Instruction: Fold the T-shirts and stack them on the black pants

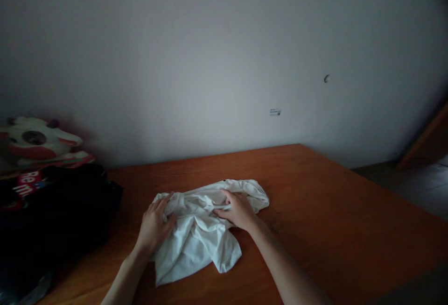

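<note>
A crumpled white garment [196,239], thin and slightly shiny, lies on the wooden tabletop in front of me. Its folds hide what kind of garment it is. My left hand [156,225] rests on its left edge, the fingers and thumb apart with cloth between them. At the right of the middle, my right hand [238,209] touches the folds, thumb and forefinger spread with a gap between them. One loose flap hangs toward me between the two forearms. A small dark mark shows on the far edge of the cloth.
Dark clothing [70,207] with a red printed label is heaped at the left. Behind it sits a white and red cow-like plush toy [45,141]. The brown wooden table [332,230] meets a pale wall [210,62] with a small sticker [275,112].
</note>
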The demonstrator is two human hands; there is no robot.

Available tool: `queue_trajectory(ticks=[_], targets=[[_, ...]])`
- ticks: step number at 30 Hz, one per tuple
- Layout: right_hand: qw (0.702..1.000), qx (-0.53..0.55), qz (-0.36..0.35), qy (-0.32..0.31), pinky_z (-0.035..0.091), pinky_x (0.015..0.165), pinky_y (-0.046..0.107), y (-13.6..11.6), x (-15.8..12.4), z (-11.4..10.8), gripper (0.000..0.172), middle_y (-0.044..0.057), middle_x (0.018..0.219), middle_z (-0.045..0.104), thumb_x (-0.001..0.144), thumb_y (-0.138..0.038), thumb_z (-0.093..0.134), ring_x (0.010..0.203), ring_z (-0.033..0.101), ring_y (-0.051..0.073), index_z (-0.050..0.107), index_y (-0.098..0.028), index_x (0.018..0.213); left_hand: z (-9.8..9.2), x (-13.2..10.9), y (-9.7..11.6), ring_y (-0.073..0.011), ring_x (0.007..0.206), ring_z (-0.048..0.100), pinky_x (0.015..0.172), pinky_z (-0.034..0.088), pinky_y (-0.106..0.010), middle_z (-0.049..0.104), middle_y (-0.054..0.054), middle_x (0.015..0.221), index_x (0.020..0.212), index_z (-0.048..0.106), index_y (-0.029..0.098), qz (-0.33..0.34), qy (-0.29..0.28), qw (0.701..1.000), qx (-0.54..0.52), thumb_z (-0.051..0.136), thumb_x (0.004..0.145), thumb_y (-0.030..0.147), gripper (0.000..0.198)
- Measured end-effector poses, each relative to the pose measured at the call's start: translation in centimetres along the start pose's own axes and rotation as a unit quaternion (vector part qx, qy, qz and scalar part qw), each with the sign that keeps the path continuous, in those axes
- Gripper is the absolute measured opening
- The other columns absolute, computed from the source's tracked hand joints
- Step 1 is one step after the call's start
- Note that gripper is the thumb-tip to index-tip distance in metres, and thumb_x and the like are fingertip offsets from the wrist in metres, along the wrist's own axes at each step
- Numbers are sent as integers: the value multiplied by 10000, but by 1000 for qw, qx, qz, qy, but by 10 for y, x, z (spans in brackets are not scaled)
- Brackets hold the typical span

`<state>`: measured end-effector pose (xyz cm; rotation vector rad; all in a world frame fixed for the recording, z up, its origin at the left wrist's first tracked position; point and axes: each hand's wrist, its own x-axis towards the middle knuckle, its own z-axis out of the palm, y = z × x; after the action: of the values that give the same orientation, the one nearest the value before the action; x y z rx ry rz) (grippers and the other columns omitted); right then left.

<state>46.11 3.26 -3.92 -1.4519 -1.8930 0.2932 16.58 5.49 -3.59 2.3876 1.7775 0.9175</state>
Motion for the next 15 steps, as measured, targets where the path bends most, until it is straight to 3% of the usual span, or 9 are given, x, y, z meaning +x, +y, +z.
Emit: queue_trajectory(ticks=[2,6,8,12,15], targets=[[1000,11,13,-11,495,733,334,-3,-1,-4,553,46,813,762,704,-462,838,757,693,251,712,-250,1199,-5,2,2,-308,1022,654,937,507,-457,726,-106,1120,1187,678,204,10,6,1000,-29,518,738,305,488],[997,75,30,-19,452,640,286,-5,-2,-6,211,27,761,770,807,-465,736,708,701,227,773,-267,873,-13,3,10,-280,880,630,827,514,-417,675,-78,886,848,669,225,-12,33,995,-88,507,688,296,239],[993,112,34,-9,431,614,273,-3,0,-6,251,22,734,757,870,-460,645,678,685,206,737,-249,769,-15,2,13,-270,866,607,810,507,-411,618,-59,847,775,612,242,-36,60,989,-127,497,696,314,157],[979,178,66,79,424,585,271,0,7,-7,370,13,638,688,910,-560,534,603,636,186,634,-234,768,-17,1,17,-265,976,597,888,497,-414,595,-55,979,922,556,242,-99,130,962,-220,515,747,344,207],[940,275,122,162,433,526,274,0,12,-10,427,-13,561,648,913,-664,474,494,600,181,544,-245,865,-20,0,23,-277,1182,551,1023,452,-444,554,-96,1239,1092,472,240,-115,215,932,-270,529,809,360,313]])
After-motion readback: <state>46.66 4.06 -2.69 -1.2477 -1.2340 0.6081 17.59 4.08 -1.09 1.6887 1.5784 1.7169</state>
